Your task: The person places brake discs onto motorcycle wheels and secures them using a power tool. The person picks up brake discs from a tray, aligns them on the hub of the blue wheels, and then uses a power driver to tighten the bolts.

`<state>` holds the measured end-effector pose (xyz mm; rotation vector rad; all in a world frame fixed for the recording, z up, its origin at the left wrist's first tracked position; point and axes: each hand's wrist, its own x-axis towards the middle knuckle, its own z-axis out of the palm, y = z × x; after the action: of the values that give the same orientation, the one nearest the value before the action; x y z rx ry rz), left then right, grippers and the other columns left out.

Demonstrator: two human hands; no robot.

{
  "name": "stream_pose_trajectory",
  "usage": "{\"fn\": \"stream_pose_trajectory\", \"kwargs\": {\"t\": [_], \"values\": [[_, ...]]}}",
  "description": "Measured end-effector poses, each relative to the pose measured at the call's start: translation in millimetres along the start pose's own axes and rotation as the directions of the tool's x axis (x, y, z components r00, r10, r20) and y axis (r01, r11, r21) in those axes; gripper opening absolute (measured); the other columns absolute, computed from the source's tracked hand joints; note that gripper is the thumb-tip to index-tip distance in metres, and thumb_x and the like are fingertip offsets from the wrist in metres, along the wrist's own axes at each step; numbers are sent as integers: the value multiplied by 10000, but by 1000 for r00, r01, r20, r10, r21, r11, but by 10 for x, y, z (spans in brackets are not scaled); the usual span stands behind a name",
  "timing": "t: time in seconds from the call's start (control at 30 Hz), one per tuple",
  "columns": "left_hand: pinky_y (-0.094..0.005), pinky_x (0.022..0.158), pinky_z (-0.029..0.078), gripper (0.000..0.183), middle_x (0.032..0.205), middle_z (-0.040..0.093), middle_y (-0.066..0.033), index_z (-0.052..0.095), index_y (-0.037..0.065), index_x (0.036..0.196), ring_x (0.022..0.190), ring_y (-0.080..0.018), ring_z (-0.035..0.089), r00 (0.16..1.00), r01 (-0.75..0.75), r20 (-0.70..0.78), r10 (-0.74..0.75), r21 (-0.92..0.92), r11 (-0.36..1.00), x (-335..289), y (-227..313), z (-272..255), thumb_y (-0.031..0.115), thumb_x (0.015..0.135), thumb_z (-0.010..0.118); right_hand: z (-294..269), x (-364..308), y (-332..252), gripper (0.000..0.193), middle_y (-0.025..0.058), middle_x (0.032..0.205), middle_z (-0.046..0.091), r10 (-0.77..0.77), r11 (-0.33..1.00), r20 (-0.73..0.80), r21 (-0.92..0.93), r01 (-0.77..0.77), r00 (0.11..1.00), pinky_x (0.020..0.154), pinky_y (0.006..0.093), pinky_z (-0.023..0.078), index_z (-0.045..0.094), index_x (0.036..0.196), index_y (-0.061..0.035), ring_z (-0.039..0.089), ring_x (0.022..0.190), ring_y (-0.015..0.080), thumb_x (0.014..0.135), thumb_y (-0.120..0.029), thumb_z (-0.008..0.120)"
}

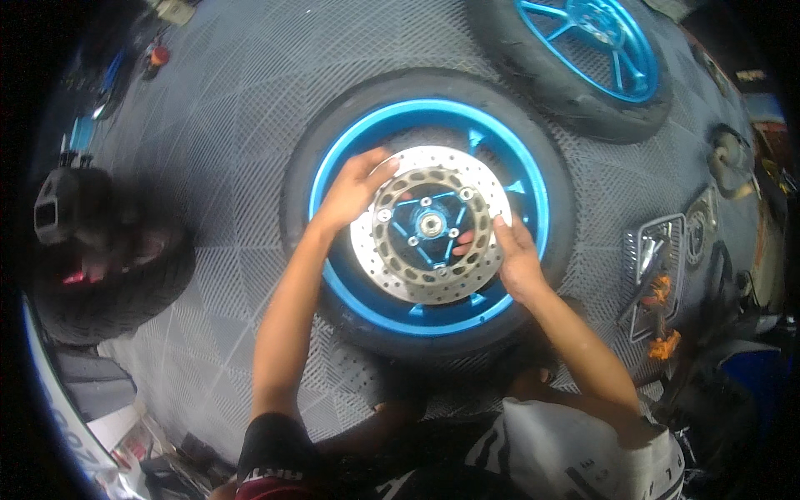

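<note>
While your left hand [354,193] holds the brake disc [429,290] by its upper-left edge, your right hand [518,258] clamps its right edge; the disc sits over the middle of the blue wheel [392,321] lying on the floor [208,125].

Brake disc [379,267]: bare metal, smooth and shiny on the drilled outer band; inner ring [392,265] duller, brownish metal. Centre nut [431,224]: bright metal. Wheel rim [425,327]: glossy metallic blue. Tyre [304,167]: matt black rubber. Far-right tyre [533,83]: same. Left tyre [125,292]: matt rubber, rough knobbly tread. Floor tiles [225,108]: grey, plastic-looking, ribbed. Near-left sleeve [275,446]: matt dark cloth.
</note>
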<state>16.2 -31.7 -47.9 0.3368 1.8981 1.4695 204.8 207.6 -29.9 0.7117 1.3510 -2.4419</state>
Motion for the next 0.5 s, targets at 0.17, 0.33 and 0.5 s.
{"fn": "stream_pose_trajectory", "kwargs": {"t": [0.17,0.33,0.5], "values": [[-322,995,467,539,1153,703,-127,640,-39,1277,1075,-208,636,988,144,-46,-148,-84,986,93,-217,-236,435,1029,584,-477,-179,-929,540,184,1080,711,22,830,34,-557,1,999,676,340,608,492,1389,-12,743,888,244,1037,-413,578],[-294,559,462,425,740,670,-56,648,18,863,642,-94,600,977,127,-213,-30,461,878,366,803,-277,386,1053,557,-2109,-446,-2044,252,77,797,698,-552,832,-697,-428,353,458,474,276,473,652,1134,-84,674,612,154,1022,-304,603],[-270,493,445,369,646,638,-74,648,-28,871,547,-114,586,992,-3,-115,58,430,903,1081,1425,525,306,1022,615,-4538,-1047,-2137,309,119,840,726,-554,816,-825,-565,122,-113,622,356,572,663,1055,8,703,675,240,943,-279,694]]}}
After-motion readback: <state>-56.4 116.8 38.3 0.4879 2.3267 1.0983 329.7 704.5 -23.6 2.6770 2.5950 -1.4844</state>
